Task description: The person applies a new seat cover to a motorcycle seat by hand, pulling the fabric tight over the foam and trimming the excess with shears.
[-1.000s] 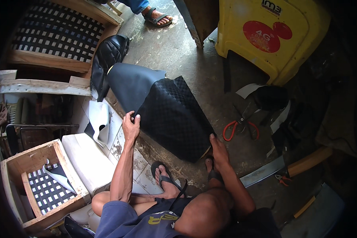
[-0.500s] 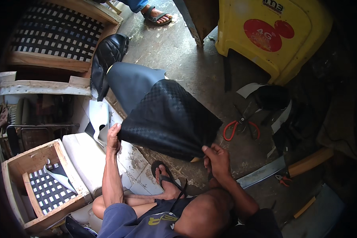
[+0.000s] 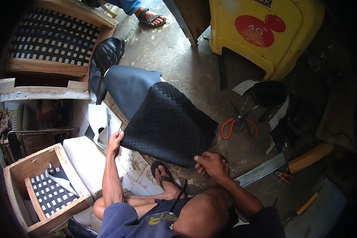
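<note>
A black sheet of checkered vinyl (image 3: 172, 123) lies draped over the near part of a grey motorcycle seat (image 3: 131, 87), whose smooth far end shows beyond it. My left hand (image 3: 115, 142) pinches the sheet's near left corner between thumb and fingers. At the near right, my right hand (image 3: 211, 163) is closed with its thumb and forefinger on the sheet's near edge. The vinyl spans between both hands, its lower edge fairly straight. Most of the seat's near end is hidden under it. My sandalled foot (image 3: 166, 178) rests just below the sheet.
Red-handled scissors (image 3: 238, 123) lie right of the sheet, near black and white scraps (image 3: 267, 93). A long blade (image 3: 261, 171) and small pliers (image 3: 283, 177) sit nearer. Wooden frames with woven straps (image 3: 47, 182) stand left, a yellow plastic chair (image 3: 261, 35) far right. Another person's foot (image 3: 151, 18) is beyond.
My right hand has moved slightly left and nearer with the sheet's edge. The vinyl now lies flatter, with fewer creases by that hand. The whole view has shifted a little.
</note>
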Demonstrator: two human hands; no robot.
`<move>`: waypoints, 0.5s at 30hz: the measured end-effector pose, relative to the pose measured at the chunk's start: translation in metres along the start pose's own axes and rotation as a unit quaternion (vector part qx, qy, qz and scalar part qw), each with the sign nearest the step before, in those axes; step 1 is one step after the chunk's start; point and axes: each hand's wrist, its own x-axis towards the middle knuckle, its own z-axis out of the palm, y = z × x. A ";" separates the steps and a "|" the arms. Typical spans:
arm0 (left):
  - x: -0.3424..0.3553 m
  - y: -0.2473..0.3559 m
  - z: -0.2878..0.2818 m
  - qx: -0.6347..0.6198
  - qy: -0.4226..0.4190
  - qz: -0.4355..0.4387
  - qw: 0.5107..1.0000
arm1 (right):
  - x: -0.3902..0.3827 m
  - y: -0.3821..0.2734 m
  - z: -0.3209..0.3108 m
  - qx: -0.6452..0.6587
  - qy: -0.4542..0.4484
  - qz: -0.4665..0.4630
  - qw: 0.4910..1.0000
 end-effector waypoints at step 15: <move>0.004 -0.017 -0.020 0.072 0.012 -0.024 0.997 | 0.002 0.005 0.003 -0.077 -0.046 0.029 0.996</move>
